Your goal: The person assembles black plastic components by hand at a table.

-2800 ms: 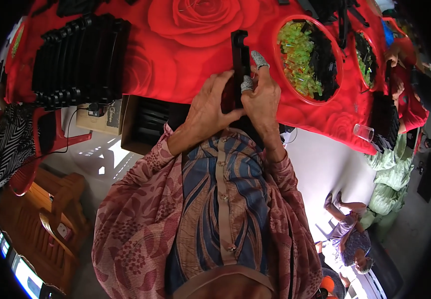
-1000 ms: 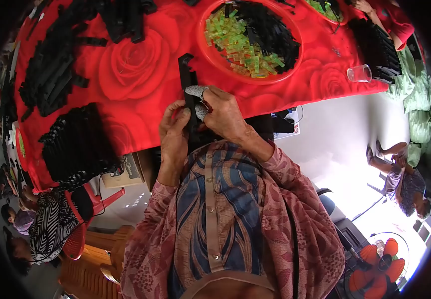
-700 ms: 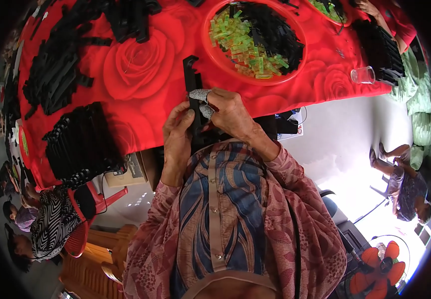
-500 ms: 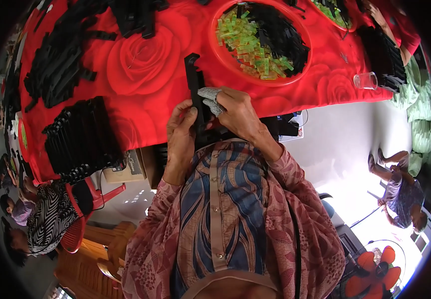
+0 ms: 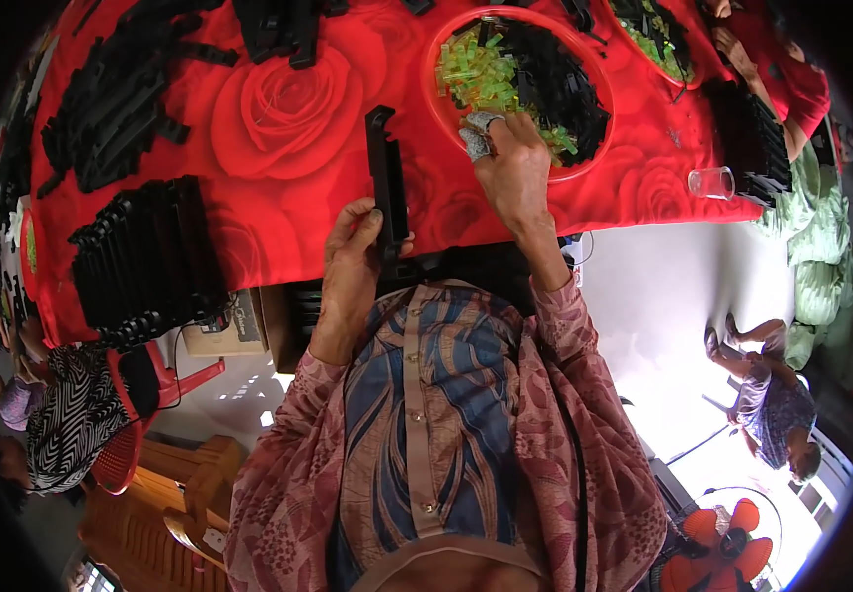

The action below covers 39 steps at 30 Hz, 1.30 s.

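My left hand [image 5: 353, 242] is closed around the lower part of a long, narrow black plastic part [image 5: 385, 178] with a hooked upper end. The part stands nearly upright in the view, above the table's near edge. My right hand [image 5: 513, 163] is over the near left rim of a round red basin [image 5: 434, 94], its thumb and forefinger in grey wrapping and slightly apart. Nothing shows between those fingertips. In the basin, yellow-green translucent pieces [image 5: 476, 69] lie at the left and small black pieces [image 5: 565, 84] at the right.
On the red rose-patterned tablecloth [image 5: 284, 109] lie a neat row of black parts [image 5: 150, 261] and a loose heap [image 5: 111, 99]. A clear cup [image 5: 711, 183] lies near the right edge. An orange-bladed fan [image 5: 727, 543] stands at lower right. Other people are at both sides.
My right hand has left the black part and moved right to the basin. My left hand still holds the part, now tilted slightly differently.
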Available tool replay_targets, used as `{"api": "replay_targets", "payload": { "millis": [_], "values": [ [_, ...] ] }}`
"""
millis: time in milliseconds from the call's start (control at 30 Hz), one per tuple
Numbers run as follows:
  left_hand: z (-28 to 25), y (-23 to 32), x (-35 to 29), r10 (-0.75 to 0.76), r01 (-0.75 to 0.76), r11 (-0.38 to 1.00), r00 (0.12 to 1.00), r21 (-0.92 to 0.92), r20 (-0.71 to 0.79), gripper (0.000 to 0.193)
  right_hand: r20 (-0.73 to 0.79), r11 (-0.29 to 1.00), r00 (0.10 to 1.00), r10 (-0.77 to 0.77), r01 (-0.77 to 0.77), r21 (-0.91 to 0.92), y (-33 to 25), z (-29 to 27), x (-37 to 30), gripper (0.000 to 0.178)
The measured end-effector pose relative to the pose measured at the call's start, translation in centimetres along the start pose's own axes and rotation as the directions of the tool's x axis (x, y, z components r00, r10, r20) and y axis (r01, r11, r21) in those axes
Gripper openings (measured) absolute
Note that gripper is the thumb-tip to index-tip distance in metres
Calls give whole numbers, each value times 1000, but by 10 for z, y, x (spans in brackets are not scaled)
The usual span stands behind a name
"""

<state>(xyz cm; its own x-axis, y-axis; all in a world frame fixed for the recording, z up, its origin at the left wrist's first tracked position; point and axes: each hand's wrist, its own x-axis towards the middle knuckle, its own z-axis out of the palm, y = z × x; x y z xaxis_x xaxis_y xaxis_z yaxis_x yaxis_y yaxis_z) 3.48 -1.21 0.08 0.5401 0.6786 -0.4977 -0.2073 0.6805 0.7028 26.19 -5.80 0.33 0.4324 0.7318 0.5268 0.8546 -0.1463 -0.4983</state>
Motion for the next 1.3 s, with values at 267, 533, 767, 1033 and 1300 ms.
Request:
{"api": "replay_targets", "payload": {
  "millis": [267,533,767,1033,1300],
  "values": [
    [2,6,-2,-9,9,1000,1000,-10,1,20,2,917,920,392,-390,83,30,-49,1,13],
    [2,9,-6,-22,23,999,999,28,-28,22,158,914,937,312,-250,-319,3,-37,-2,15],
    [-10,15,-9,-116,117,990,993,-82,13,25,215,892,927,306,-201,-405,6,-38,0,18],
    [-20,9,-32,-194,254,861,965,-440,178,36,289,914,932,220,-93,-396,5,-40,-1,26],
    [-26,4,-50,-319,336,822,941,-459,118,38,181,898,970,165,-72,-434,9,-37,-5,23]
  ]
}}
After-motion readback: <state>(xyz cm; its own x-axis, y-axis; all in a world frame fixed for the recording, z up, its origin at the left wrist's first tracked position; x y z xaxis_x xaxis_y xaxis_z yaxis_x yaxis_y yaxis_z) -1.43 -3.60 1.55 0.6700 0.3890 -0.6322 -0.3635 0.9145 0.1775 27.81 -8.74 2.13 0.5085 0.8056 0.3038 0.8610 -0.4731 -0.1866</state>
